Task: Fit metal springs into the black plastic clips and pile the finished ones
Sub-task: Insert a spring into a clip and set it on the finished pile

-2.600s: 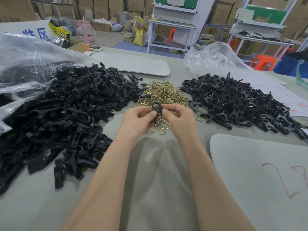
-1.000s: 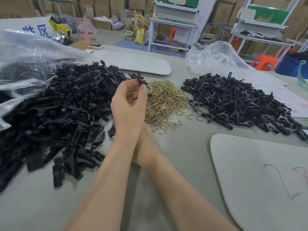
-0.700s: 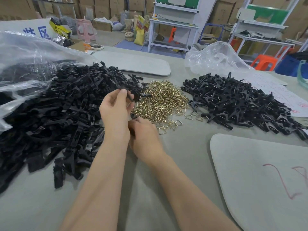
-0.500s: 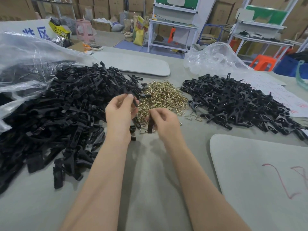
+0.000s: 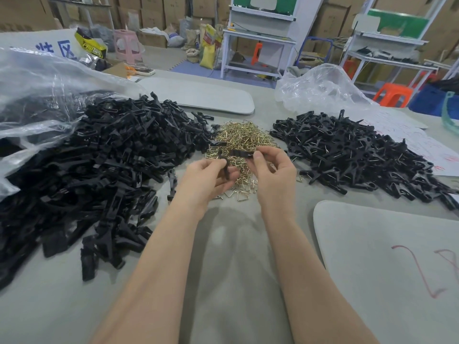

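My left hand [image 5: 207, 178] pinches a black plastic clip half [image 5: 224, 165] that stands nearly upright. My right hand [image 5: 272, 171] pinches a second black clip half [image 5: 239, 153], held level between thumb and forefinger. Both hands hover over the near edge of a heap of brass-coloured metal springs [image 5: 242, 142] in the middle of the table. A big pile of loose black clip parts [image 5: 99, 165] lies to the left. A pile of finished clips with springs [image 5: 352, 152] lies to the right.
A clear plastic bag [image 5: 37, 95] covers the left pile's far side, and another crumpled bag [image 5: 320, 88] sits behind the right pile. Grey felt pads lie at the back [image 5: 198, 95] and front right [image 5: 387, 256]. Shelving racks and cartons stand beyond the table.
Both hands went to the left pile, each took a black clip half, and came back together over the springs. The right hand's piece has turned from upright to level.
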The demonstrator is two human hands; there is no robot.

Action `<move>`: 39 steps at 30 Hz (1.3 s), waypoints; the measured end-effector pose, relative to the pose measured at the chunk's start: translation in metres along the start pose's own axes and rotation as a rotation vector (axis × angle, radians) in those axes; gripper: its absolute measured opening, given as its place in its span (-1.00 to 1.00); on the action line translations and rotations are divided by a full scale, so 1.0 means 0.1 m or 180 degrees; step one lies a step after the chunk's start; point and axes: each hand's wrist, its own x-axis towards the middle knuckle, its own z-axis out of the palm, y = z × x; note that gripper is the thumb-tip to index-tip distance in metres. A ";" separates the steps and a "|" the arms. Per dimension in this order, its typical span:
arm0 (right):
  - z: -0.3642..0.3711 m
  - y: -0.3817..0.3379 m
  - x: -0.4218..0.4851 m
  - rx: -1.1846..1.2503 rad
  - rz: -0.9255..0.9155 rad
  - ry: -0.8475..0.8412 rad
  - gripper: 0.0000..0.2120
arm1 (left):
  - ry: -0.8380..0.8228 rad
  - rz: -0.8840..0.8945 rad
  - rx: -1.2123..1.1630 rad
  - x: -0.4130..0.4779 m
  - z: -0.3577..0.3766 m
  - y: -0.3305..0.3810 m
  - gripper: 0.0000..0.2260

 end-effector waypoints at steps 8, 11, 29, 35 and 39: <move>0.07 0.07 -0.09 -0.1334 -0.0658 -0.0739 -0.93 | 0.0144 0.0227 -0.0426 0.02 -0.02 0.00 -0.89; 0.05 0.07 -0.07 -0.1356 -0.0482 -0.0732 -0.86 | 0.0132 0.0229 -0.0207 0.03 0.00 -0.01 -0.92; 0.01 0.04 0.02 -0.0737 0.0080 -0.0771 -0.86 | 0.0084 0.0479 0.0386 0.05 -0.02 -0.08 -0.95; -0.01 0.04 0.04 -0.0662 0.0096 -0.0632 -0.86 | 0.0010 0.0518 0.0360 0.05 -0.02 -0.08 -0.96; -0.02 0.03 0.05 -0.0676 0.0099 -0.0678 -0.86 | -0.0007 0.0566 0.0413 0.03 -0.02 -0.06 -0.94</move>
